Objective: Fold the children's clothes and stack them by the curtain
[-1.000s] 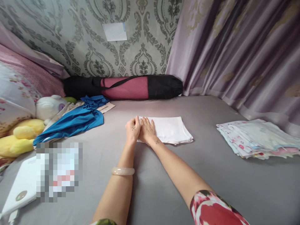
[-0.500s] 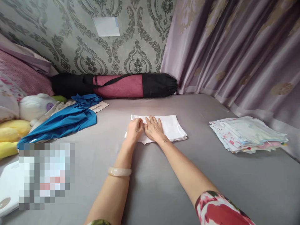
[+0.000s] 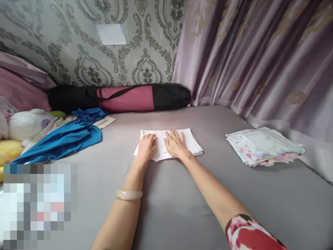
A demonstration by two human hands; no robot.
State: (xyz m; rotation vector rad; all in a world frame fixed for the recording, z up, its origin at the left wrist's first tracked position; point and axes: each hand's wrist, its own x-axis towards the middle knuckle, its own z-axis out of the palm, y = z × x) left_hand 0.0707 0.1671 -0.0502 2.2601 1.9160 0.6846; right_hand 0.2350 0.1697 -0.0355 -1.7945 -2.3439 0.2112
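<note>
A folded white cloth garment [image 3: 162, 147] lies flat on the grey bed sheet in front of me. My left hand [image 3: 147, 146] rests on its left part, fingers loosely bent and a little apart, nothing gripped. On the middle-right of the cloth, my right hand [image 3: 176, 144] lies palm down with its fingers spread. A gap of white fabric shows between the two hands. The cloth's layered edges stick out at its right and front sides. A pale bangle [image 3: 129, 195] circles my left forearm.
To the right sits a stack of folded printed cloths [image 3: 262, 146]. A black and pink long bag [image 3: 125, 99] lies along the wall. At left are a blue garment [image 3: 70, 137], a white plush toy [image 3: 27, 125] and a pixelated patch. Purple curtains [image 3: 234, 52] hang at right.
My hands have moved apart on the white cloth, the right one sliding to the right. The left hand's fingers have loosened from a pinch-like curl. The view has shifted slightly right.
</note>
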